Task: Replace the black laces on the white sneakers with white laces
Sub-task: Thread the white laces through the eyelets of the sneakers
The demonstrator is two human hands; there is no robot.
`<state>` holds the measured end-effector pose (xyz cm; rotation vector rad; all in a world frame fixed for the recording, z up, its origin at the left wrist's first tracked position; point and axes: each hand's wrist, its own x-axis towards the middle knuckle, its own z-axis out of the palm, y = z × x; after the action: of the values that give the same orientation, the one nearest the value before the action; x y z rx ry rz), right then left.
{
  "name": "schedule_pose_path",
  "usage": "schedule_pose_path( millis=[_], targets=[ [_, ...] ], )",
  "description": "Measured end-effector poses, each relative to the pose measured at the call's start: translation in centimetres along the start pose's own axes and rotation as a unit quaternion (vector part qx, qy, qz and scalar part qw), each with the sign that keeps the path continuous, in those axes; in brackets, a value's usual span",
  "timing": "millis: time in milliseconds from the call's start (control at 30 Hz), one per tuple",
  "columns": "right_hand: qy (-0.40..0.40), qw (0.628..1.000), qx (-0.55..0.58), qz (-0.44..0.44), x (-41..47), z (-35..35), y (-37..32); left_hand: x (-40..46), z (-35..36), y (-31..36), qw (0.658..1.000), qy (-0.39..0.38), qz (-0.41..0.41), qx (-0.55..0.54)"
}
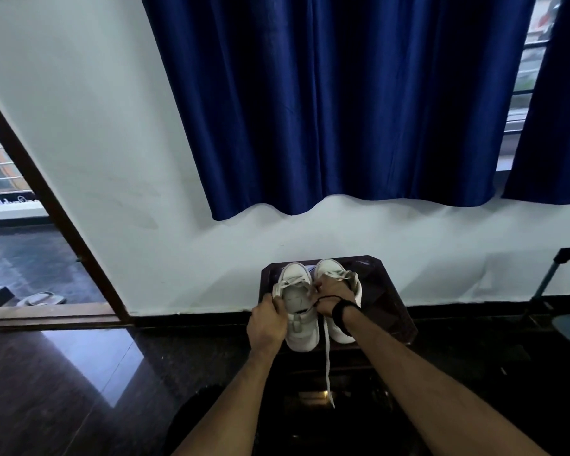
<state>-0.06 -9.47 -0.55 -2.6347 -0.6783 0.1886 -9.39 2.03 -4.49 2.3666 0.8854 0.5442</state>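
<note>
Two white sneakers stand side by side on a dark stool (385,291), toes toward the wall. The left sneaker (298,324) carries white lacing across its upper eyelets. My left hand (267,319) grips its left collar edge. My right hand (333,296) is curled over the gap between the shoes, at the opening of the right sneaker (331,268), and pinches lace there. A thin black lace (323,299) loops beside that hand. One white lace (327,360) hangs from it down past the stool's front edge.
The stool stands against a white wall under a blue curtain (343,110). A glossy dark floor (79,390) spreads to the left, with an open doorway (30,258) and a sandal (42,299) beyond. A rack (560,281) stands at the right.
</note>
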Motion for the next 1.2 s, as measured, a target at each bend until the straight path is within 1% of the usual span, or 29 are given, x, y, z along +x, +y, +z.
schedule_pose_path(
  millis=[133, 167, 200, 267, 300, 333, 367, 400, 433, 467, 500, 533, 567, 600, 633, 667, 700, 733, 800, 833, 900, 967, 1000, 1033, 1067, 1100, 1133, 1167, 1200],
  targets=[
    [0.001, 0.997, 0.066, 0.028, -0.3, -1.5, 0.2, -0.4, 0.0, 1.2, 0.999, -0.004, -0.021, 0.033],
    [-0.001, 0.992, 0.122, 0.039, -0.4, -2.0, 0.4, -0.5, 0.0, 1.4, 0.999, -0.008, -0.029, 0.038],
    [-0.006, 0.973, 0.225, 0.047, -0.2, -2.5, 0.7, -0.4, 0.0, 1.6, 0.998, -0.013, -0.036, 0.043],
    [-0.05, 0.896, 0.435, 0.073, -0.3, -4.0, 0.9, -0.3, 0.1, 1.7, 0.997, -0.021, -0.05, 0.055],
    [-0.071, 0.86, 0.498, 0.088, -0.4, -4.7, 0.8, -0.3, 0.2, 1.8, 0.996, -0.009, -0.051, 0.066],
    [-0.084, 0.818, 0.561, 0.097, -0.7, -5.5, 0.5, -0.3, 0.2, 1.9, 0.996, 0.022, -0.037, 0.077],
    [-0.079, 0.795, 0.595, 0.089, -0.9, -6.4, 0.0, -0.4, 0.1, 2.3, 0.994, 0.078, -0.005, 0.075],
    [-0.073, 0.78, 0.618, 0.071, -1.2, -7.2, -0.4, -0.4, 0.0, 2.8, 0.988, 0.14, 0.051, 0.052],
    [-0.072, 0.775, 0.627, 0.042, -1.4, -8.0, -0.9, -0.6, -0.2, 3.6, 0.976, 0.185, 0.114, 0.011],
    [-0.08, 0.764, 0.64, 0.012, -1.6, -8.6, -1.4, -1.0, -0.9, 4.9, 0.97, 0.176, 0.148, -0.08],
    [-0.089, 0.754, 0.65, -0.011, -1.7, -9.2, -1.7, -1.4, -1.8, 6.4, 0.963, 0.1, 0.138, -0.207],
    [-0.094, 0.743, 0.662, -0.025, -1.8, -9.6, -2.2, -1.7, -2.6, 7.9, 0.941, -0.038, 0.082, -0.327],
    [-0.088, 0.737, 0.669, -0.032, -1.6, -9.7, -2.3, -1.8, -3.2, 8.9, 0.894, -0.176, 0.015, -0.412],
    [-0.076, 0.737, 0.671, -0.035, -1.5, -9.9, -2.4, -1.8, -3.5, 9.2, 0.84, -0.273, -0.031, -0.468],
    [-0.057, 0.747, 0.661, -0.039, -1.4, -10.0, -2.2, -1.5, -3.8, 8.9, 0.799, -0.329, -0.052, -0.501],
    [-0.041, 0.756, 0.652, -0.039, -1.2, -9.9, -1.8, -1.2, -4.1, 8.3, 0.785, -0.346, -0.06, -0.51],
    [-0.03, 0.771, 0.635, -0.038, -0.9, -9.7, -1.1, -0.9, -4.6, 7.6, 0.786, -0.352, -0.058, -0.505],
    [-0.024, 0.788, 0.614, -0.033, -0.9, -9.5, -0.5, -0.5, -5.0, 6.8, 0.803, -0.347, -0.051, -0.482],
    [0.007, 0.838, 0.545, -0.019, -0.8, -8.8, 0.8, 0.0, -6.6, 5.4, 0.856, -0.328, -0.029, -0.399],
    [0.029, 0.859, 0.51, -0.01, -0.6, -8.5, 1.6, 0.2, -7.3, 4.7, 0.876, -0.321, -0.021, -0.359],
    [0.057, 0.882, 0.468, 0.0, -0.4, -7.9, 2.5, 1.0, -8.4, 3.4, 0.902, -0.303, -0.015, -0.306],
    [0.025, 0.915, 0.402, 0.003, 0.2, -7.4, 3.1, 1.6, -8.9, 2.5, 0.922, -0.272, -0.015, -0.274],
    [-0.001, 0.955, 0.296, 0.012, 0.4, -7.1, 3.0, 1.8, -8.9, 2.5, 0.933, -0.256, -0.007, -0.254],
    [-0.002, 0.992, 0.129, 0.02, 0.2, -6.9, 2.6, 1.9, -8.8, 2.8, 0.943, -0.238, 0.004, -0.232],
    [0.025, 0.999, -0.036, 0.016, -0.1, -6.9, 1.8, 2.0, -8.5, 3.2, 0.952, -0.222, 0.024, -0.21],
    [0.05, 0.996, -0.079, -0.011, -0.4, -6.8, 0.7, 2.1, -8.1, 3.8, 0.957, -0.208, 0.035, -0.198],
    [0.036, 0.995, -0.053, -0.071, -0.9, -6.9, -0.3, 2.2, -7.5, 4.5, 0.961, -0.196, 0.039, -0.192],
    [-0.024, 0.989, 0.061, -0.132, -0.8, -6.7, -1.0, 2.3, -7.1, 5.1, 0.963, -0.185, 0.034, -0.193],
    [-0.104, 0.962, 0.191, -0.163, -0.8, -6.5, -1.6, 2.6, -6.6, 5.4, 0.963, -0.175, 0.024, -0.202]
  ],
)
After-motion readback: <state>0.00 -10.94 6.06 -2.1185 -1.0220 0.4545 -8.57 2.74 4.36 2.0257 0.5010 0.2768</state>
